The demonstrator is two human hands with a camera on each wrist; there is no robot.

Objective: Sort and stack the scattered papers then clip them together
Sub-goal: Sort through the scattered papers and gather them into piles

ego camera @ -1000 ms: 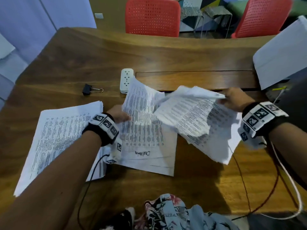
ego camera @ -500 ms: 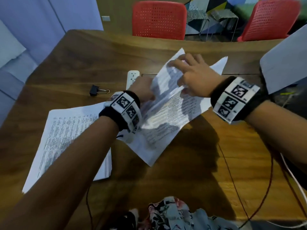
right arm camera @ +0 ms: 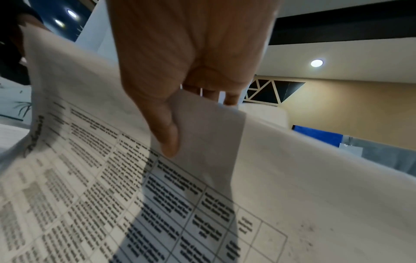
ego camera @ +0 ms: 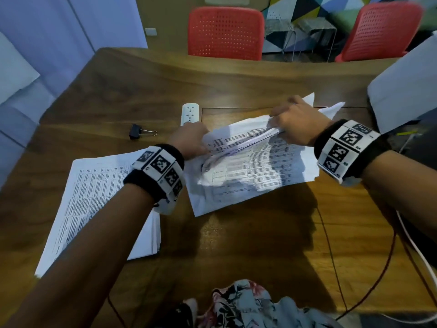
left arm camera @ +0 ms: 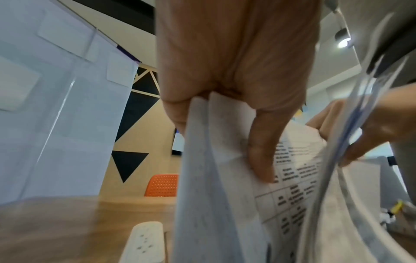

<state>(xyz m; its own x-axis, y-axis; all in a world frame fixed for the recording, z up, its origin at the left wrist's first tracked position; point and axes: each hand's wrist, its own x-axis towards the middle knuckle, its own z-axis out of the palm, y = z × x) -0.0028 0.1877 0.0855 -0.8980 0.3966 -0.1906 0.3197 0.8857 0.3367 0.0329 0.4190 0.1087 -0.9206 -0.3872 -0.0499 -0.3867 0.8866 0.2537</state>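
Note:
A loose bundle of printed sheets [ego camera: 250, 169] is held over the wooden table [ego camera: 236, 245], its near edge drooping toward the wood. My left hand [ego camera: 189, 140] grips its left end, thumb [left arm camera: 263, 153] pressed on a printed page [left arm camera: 290, 186]. My right hand [ego camera: 295, 121] pinches the far right end, thumb [right arm camera: 164, 129] on top and fingers behind the sheets [right arm camera: 135, 195]. A second stack of printed papers [ego camera: 94, 200] lies flat at the left, partly under my left forearm. A black binder clip [ego camera: 136, 134] sits on the table behind that stack.
A white power strip [ego camera: 190, 112] lies just behind my left hand. Two red chairs [ego camera: 225, 31] stand beyond the far edge. A white sheet [ego camera: 402, 91] hangs in at the right. Red and white cables [ego camera: 331, 233] trail across the right side. Floral cloth [ego camera: 248, 304] shows at the near edge.
Both hands have gathered the two scattered groups of sheets into one bundle and turned it crosswise. The right hand moved from on top of the pages to pinching the bundle's far right end.

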